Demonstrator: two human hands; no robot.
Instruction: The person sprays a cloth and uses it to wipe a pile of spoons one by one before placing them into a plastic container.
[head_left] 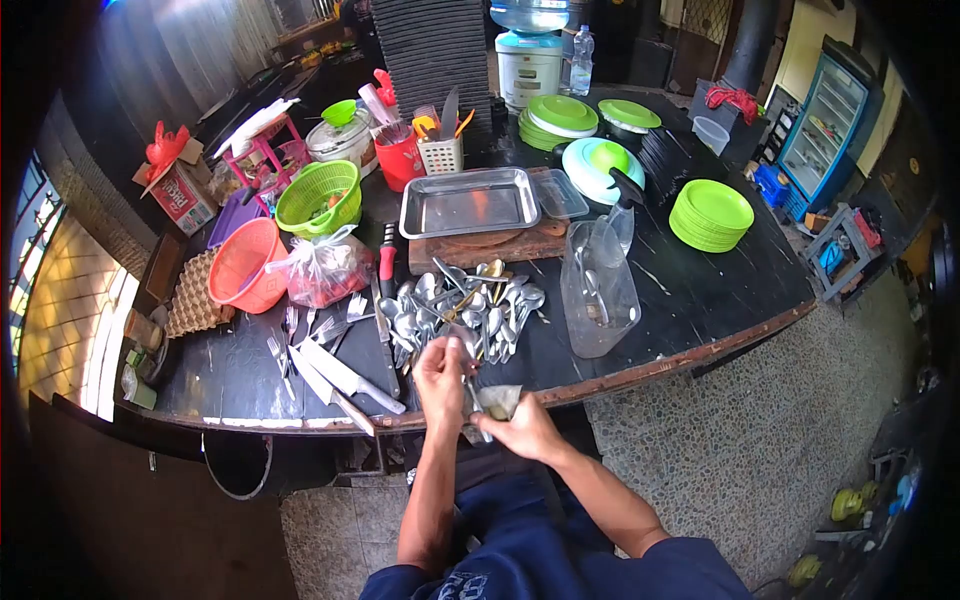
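My left hand [441,382] grips a metal spoon [470,352] at the near table edge, just in front of a heap of spoons [462,308]. My right hand [527,428] holds a greyish cloth [497,400] against that spoon. Both hands meet below the heap, over the edge of the dark wooden table [700,290]. A clear plastic container [598,288] with a few spoons inside stands right of the heap.
Knives [345,378] and forks [283,352] lie left of the heap. Behind it are a steel tray [468,201] on a wooden board, a bag of food [322,268], orange [246,266] and green [319,196] baskets, and green plates [710,214].
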